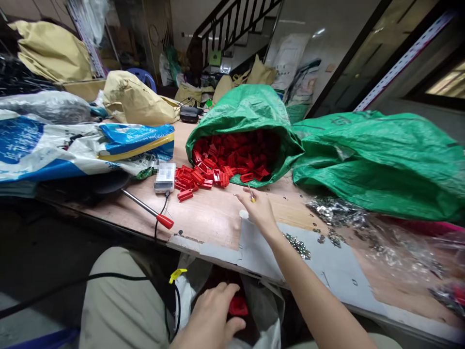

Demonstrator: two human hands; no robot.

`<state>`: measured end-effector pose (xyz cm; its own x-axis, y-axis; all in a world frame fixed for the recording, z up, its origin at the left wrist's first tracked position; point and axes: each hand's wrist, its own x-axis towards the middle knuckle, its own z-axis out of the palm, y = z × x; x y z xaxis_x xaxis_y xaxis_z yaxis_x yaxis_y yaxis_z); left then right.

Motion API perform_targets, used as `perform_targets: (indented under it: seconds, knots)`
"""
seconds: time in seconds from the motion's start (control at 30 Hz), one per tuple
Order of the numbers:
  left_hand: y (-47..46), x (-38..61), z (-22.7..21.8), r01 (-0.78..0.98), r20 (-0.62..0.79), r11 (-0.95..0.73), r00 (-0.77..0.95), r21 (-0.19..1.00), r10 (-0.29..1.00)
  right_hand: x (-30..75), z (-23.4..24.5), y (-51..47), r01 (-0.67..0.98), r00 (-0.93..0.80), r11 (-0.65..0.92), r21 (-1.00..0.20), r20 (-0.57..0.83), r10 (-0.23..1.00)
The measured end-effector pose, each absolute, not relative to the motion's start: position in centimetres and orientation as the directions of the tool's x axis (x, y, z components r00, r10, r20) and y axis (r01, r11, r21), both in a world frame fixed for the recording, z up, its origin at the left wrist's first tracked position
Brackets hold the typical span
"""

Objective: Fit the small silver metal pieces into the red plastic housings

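Observation:
My left hand is below the table's front edge, its thumb and fingers apart. It hangs over the mouth of a white bag. A red plastic piece shows between thumb and fingertips; it seems to lie lower, in the bag. Above the tabletop, my right hand pinches a thin pointed tool with a yellow part; its exact kind is unclear. Just beyond that hand is a heap of red plastic pieces, spilling from an open green woven sack.
A grey sheet carries small metal parts. A second green sack and a clear plastic bag lie right. On the left are a red-handled lever, a small white box with a cable, and a blue-white sack.

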<state>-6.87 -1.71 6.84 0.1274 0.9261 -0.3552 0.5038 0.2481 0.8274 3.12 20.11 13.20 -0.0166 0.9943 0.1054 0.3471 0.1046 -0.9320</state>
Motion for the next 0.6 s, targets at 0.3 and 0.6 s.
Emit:
perform_targets:
  seconds: [0.3,0.6]
  knots:
    - [-0.4,-7.9,9.5,0.201,-0.018,-0.006,0.118,0.979,0.993,-1.5,13.6,24.5,0.031,-0.166,-0.187,-0.982,-0.19,0.968]
    - [5.0,-8.4,12.0,-0.395,-0.012,-0.022,-0.083,0.918,0.997,8.9,14.4,11.4,-0.246,-0.594,-0.613,-0.75,-0.383,0.708]
